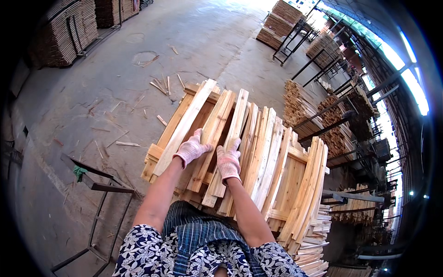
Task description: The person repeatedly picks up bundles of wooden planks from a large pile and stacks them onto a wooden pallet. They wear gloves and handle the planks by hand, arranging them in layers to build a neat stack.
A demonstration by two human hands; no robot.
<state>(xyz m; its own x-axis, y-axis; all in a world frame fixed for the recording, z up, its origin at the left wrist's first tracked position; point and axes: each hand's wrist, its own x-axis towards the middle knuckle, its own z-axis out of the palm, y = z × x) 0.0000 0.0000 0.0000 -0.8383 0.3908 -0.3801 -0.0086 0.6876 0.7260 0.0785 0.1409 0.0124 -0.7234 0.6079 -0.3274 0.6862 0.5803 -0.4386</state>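
Note:
Both my hands wear pinkish knit gloves and are over a stack of pale wooden planks. My left hand [193, 148] has its thumb and fingers spread, against the left edge of a knotty plank [216, 121], beside a whiter plank [189, 122]. Just right of it, my right hand [228, 160] straddles a narrow plank [236, 115], thumb at one edge and fingers at the other. The fingertips' undersides are hidden. More loose planks [263, 157] lie side by side to the right, over crosspieces [297, 154] and a lower layer of boards.
A dark metal frame [99, 217] with a green tie stands at left. Wood scraps [159, 87] litter the concrete floor [115, 78]. Stacked lumber stands at far left [64, 37] and far back [279, 23]. Along the right are metal racks [323, 113] and more wood piles [300, 104].

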